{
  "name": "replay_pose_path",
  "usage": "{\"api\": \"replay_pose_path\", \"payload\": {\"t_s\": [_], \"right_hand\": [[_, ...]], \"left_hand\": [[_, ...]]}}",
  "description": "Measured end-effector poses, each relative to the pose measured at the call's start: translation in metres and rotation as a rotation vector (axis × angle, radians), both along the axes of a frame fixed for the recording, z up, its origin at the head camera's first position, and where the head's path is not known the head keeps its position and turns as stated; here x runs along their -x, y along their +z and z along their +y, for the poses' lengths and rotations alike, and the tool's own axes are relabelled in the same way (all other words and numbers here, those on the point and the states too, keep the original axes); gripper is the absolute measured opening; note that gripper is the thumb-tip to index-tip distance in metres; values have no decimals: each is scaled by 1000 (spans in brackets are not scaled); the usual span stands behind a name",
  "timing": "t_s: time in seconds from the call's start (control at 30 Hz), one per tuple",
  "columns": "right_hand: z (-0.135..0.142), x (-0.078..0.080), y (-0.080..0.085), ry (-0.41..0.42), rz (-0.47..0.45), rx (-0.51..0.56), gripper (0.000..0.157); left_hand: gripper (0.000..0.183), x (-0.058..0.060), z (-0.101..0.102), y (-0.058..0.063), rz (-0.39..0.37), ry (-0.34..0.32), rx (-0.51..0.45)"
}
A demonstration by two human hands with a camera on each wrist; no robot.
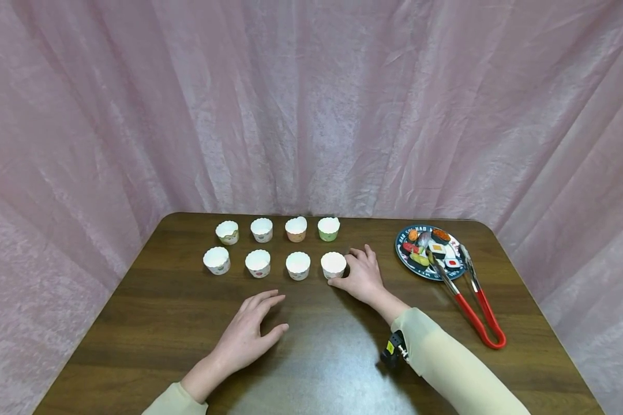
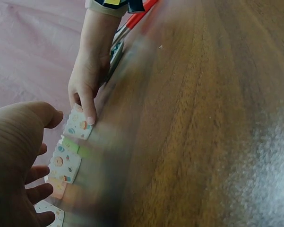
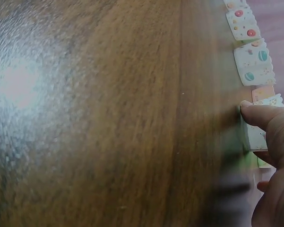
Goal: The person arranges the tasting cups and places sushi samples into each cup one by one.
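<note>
The plate (image 1: 420, 273) bears sushi-like pieces (image 1: 437, 249) and gives a fixed mark for the rest; the tongs (image 1: 467, 309) lie with one tip over the food and the red handle on the table (image 1: 316, 357) at the plate's near side, perhaps so that the grip points back towards the person; left of the plate stands the end cup (image 1: 333, 265); farther left of the plate come three near-row cups (image 1: 297, 266) and a row of four far cups (image 1: 296, 229), mouths up and spaced apart, likely so that each can be handled singly; the right hand (image 1: 364, 278), between the plate and the end cup, pinches that cup by its sides, a hold that presumably steadies a light, thin wall without crushing it; the left hand (image 1: 246, 337), well left of the plate, is spread with its thumb apart; it holds nothing, seemingly clear of the cups to avoid knocking them.
</note>
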State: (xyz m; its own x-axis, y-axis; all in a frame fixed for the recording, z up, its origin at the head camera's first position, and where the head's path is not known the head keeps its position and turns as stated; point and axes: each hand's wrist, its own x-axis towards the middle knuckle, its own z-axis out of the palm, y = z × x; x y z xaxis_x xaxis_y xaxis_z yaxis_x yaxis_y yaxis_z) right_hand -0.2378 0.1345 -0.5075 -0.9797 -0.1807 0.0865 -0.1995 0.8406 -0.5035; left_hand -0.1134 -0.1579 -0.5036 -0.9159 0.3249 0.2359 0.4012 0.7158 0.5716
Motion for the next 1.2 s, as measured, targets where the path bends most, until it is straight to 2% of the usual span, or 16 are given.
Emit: {"api": "replay_pose_path", "payload": {"t_s": [0.43,0.63,0.73,0.97,1.2], "right_hand": [[0,0,-4,-1,-1,4,69],[1,0,-5,9,-10,2,71],[3,-3,-4,16,-16,5,77],[21,-22,5,53,-37,25,99],[43,-50,20,106,7,18,92]], "left_hand": [[62,-1,4,2,-19,-6,-3],[62,1,6,3,-8,-21,-11],[62,2,8,4,7,-28,-11],[61,3,10,8,29,-44,-14],[62,8,11,15,108,-75,11]]}}
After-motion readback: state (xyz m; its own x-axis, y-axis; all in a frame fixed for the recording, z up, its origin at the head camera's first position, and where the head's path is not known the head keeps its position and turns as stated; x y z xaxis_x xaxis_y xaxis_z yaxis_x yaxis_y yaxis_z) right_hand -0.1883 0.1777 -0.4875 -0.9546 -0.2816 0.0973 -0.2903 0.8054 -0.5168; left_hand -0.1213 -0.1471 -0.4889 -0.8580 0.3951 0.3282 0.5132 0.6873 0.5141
